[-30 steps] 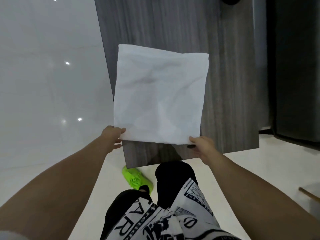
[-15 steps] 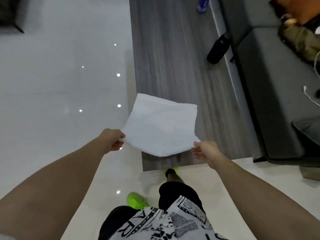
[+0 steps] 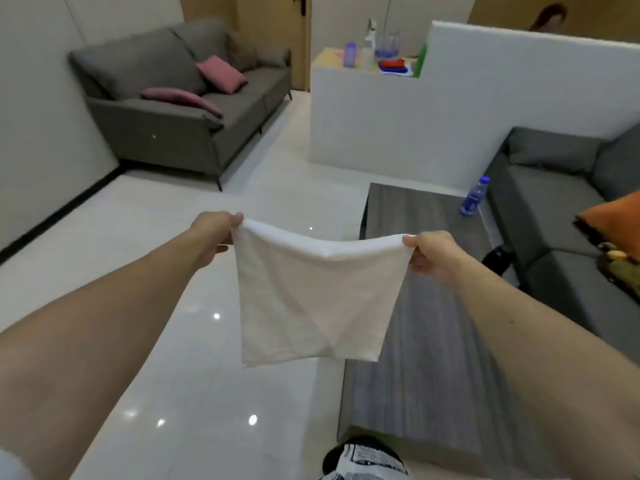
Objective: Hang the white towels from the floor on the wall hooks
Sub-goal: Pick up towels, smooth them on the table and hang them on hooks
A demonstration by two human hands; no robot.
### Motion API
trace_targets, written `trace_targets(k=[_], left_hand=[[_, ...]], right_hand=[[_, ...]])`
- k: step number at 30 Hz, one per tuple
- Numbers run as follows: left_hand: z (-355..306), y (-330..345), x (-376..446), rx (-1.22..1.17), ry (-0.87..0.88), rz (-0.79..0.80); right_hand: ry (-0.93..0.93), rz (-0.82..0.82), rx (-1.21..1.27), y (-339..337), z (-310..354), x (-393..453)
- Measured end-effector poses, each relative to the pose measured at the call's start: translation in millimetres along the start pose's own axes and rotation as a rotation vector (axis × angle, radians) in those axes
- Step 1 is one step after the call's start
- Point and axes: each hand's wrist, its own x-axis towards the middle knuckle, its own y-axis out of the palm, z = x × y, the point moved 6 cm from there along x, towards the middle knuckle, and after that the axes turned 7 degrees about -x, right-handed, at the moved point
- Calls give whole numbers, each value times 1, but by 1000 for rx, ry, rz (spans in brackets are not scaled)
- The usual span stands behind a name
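Since half a second ago the view has swung up from the floor to take in the room, and the white towel (image 3: 317, 299), then held out nearly flat above the near end of the grey table, now hangs down from its top edge between the two raised hands.

The glossy white floor (image 3: 138, 271) fills the left and middle, dotted with reflected ceiling lights. Against the far left wall stands a grey sofa (image 3: 180, 109) with two pink cushions (image 3: 221, 73) on its seat. A white partition wall (image 3: 450, 109) crosses the right half of the room; on the ledge at its lower left end sit several bottles (image 3: 369, 46) and some coloured cloths, too blurred to sort out. On the right is a second, darker grey sofa (image 3: 554, 202), an orange cushion (image 3: 613, 220) at the frame's edge.

The grey wood-grain coffee table (image 3: 426, 358) runs from the bottom centre toward the partition. A clear water bottle with a blue label (image 3: 473, 197) stands at its far right corner, and a dark object lies at its right edge — partly hidden behind the right forearm.

The towel hangs in mid-air over the table's left edge and the floor beside it, its top edge sagging slightly in the middle, its lower edge free. The left hand (image 3: 216, 233) pinches the upper left corner; the right hand (image 3: 429, 252) pinches the upper right corner — both closed tight on the cloth.
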Motion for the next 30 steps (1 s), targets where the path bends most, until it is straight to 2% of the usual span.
trace_targets(k=[8, 14, 19, 24, 30], left_hand=[[-50, -216, -26, -177, 122, -431], [-72, -358, -57, -294, 256, -597], [-83, -465, -85, -176, 276, -824], [-71, -564, -135, 73, 158, -1195], [-42, -645, -206, 135, 105, -1451]], right_hand=[[-304, 193, 23, 155, 178, -22], [-602, 385, 24, 297, 286, -59], [-812, 606, -120, 423, 365, -93], [-996, 733, -223, 548, 428, -138], [-1196, 960, -264, 700, 459, -244]])
